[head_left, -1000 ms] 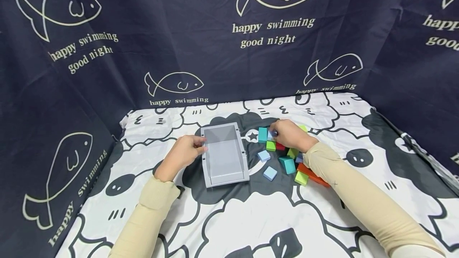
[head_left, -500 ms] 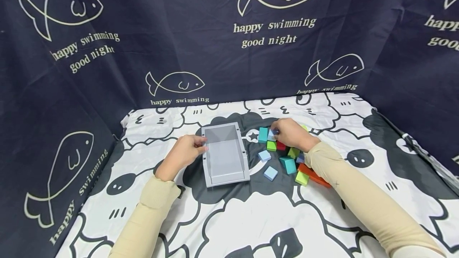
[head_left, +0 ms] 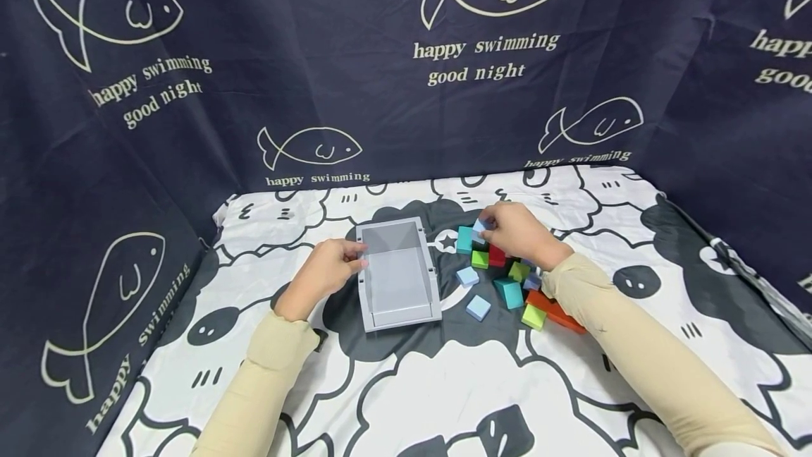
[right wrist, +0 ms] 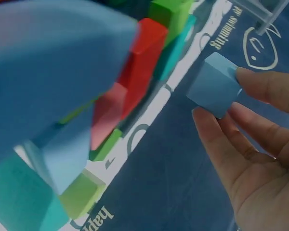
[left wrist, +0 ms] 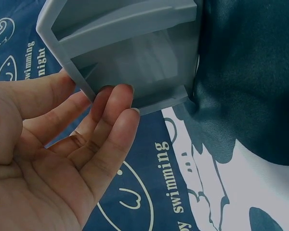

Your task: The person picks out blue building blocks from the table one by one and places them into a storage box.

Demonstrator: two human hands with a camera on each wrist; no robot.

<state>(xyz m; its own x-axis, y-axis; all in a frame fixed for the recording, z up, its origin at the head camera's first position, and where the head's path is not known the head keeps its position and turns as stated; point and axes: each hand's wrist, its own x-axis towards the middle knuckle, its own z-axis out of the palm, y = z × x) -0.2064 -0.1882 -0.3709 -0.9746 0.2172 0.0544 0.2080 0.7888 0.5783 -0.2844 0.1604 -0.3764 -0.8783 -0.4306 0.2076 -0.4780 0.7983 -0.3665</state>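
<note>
A grey plastic box (head_left: 398, 281), open at the top, sits on the patterned cloth. My left hand (head_left: 325, 268) grips its left side wall; in the left wrist view the thumb and fingers lie on either side of the edge. Between the thumb and fingers of my right hand (head_left: 521, 233) is a light blue block (right wrist: 214, 85), pinched at the far end of the block pile. Just left of this block stands a teal block (head_left: 465, 239). A red block (head_left: 496, 254) and a lime green block (head_left: 480, 259) lie below the right hand.
Two light blue blocks, one nearer the box (head_left: 467, 276) and one nearer the front (head_left: 478, 307), lie between box and pile. Another teal block (head_left: 509, 293), a lime block (head_left: 533, 316) and a long red-orange block (head_left: 557, 313) lie under the right forearm. A dark curtain (head_left: 406, 125) stands behind.
My right hand has moved slightly up and away with the light blue block, uncovering more of the red block. The left hand and the grey box stay in place.
</note>
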